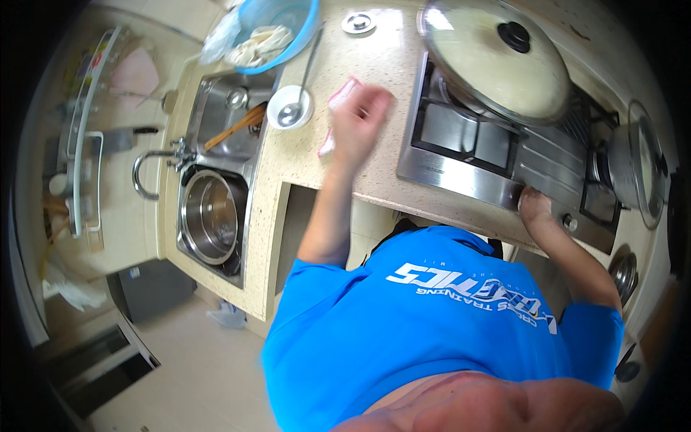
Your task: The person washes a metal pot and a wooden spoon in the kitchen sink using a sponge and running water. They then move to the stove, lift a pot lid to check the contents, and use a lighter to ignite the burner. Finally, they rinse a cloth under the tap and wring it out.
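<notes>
My left hand (360, 116) is over the stone counter, blurred, with its fingers curled. A white cloth with a pink edge (327, 144) lies partly hidden behind it; whether the fingers touch the cloth is unclear. On the front panel of the steel gas stove (459, 171) rests my right hand (535, 205), fingers bent down and covering whatever lies beneath. To its right a round stove knob (569, 221) stays uncovered. A large wok or pan under a domed lid with a black handle (491, 65) sits on the left burner.
A lidded pot (629, 162) stands on the right burner. Left of my hand is a white bowl (275, 108) with a ladle (292, 114). The double sink (208, 102) holds a steel pot (189, 216) and a wooden utensil (233, 127). A blue basin (310, 32) and small lid (358, 23) are at the back.
</notes>
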`<state>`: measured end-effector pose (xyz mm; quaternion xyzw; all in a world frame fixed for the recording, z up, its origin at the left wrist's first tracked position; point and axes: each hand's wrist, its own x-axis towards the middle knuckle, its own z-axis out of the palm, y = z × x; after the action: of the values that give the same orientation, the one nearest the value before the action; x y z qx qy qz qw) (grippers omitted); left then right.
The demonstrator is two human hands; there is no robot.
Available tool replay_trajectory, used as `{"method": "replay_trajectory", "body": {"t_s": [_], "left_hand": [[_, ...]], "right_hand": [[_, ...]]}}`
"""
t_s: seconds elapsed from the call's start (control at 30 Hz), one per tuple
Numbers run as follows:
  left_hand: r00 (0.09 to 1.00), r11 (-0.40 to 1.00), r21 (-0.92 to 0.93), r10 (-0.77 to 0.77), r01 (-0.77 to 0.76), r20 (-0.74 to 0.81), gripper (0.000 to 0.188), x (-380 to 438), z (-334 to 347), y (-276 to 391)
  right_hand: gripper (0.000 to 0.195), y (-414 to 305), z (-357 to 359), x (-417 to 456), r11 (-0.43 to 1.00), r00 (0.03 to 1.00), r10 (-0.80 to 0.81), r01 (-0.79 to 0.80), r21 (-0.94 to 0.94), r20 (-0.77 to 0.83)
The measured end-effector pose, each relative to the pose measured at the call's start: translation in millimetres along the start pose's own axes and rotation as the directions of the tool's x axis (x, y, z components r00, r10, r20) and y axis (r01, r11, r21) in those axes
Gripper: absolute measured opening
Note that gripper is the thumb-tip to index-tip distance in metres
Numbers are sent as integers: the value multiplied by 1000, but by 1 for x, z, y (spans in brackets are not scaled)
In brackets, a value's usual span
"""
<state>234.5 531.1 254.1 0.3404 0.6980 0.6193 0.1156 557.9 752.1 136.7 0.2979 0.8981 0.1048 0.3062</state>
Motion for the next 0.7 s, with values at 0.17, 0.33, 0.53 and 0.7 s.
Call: {"method": "replay_trajectory", "body": {"t_s": [0.17,0.33,0.53,0.7], "left_hand": [[999,979,200,30,-37,40,14,-74,5,-61],[970,957,278,-10,80,-243,11,-62,-45,-84],[990,886,447,-83,125,-112,33,-50,-50,-116],[999,867,497,-23,43,-47,36,-46,-21,-127]], "right_hand": [[22,8,17,1,996,999,-11,7,-85,-48],[21,15,29,1,986,985,-49,21,-166,-167],[22,12,25,4,984,994,21,-39,-172,-106],[23,12,32,4,980,991,7,-33,-196,-133]]}}
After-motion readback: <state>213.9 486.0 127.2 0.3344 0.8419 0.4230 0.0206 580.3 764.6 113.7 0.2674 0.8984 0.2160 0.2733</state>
